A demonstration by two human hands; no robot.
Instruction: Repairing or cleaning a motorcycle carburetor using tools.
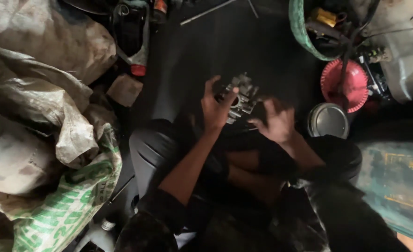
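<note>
Sitting low on a dark floor (244, 42), the person works over a grey metal engine part (241, 98), a finned, blocky casting with a round bore showing near its middle. It rests on the floor just ahead of the person's knees, near the centre of the view. The left hand (216, 106) grips the part's near-left side, fingers curled over the top edge and thumb spread toward the bore, so the hand is partly closed around the metal. The right hand (277, 122) sits at the part's right side, fingers bent and spread; it is blurred, and whether it actually clasps the casting or only touches it cannot be told.

To the right of the hands, a round shiny metal tin (328, 120) stands on the floor, near the right hand but apart from it. Just beyond the tin lies a red ribbed disc (345, 84) with a dark cable crossing over it. Above that, a green woven basket (299, 28) holds dark tools and a yellow object. At the lower right is a worn teal board (395, 179).

On the left side, crumpled dirty plastic sacks (34, 93) are heaped up, one of them white with green print (71, 205). A dark tool with a red end (134, 42) lies at the top, beside the sacks.
</note>
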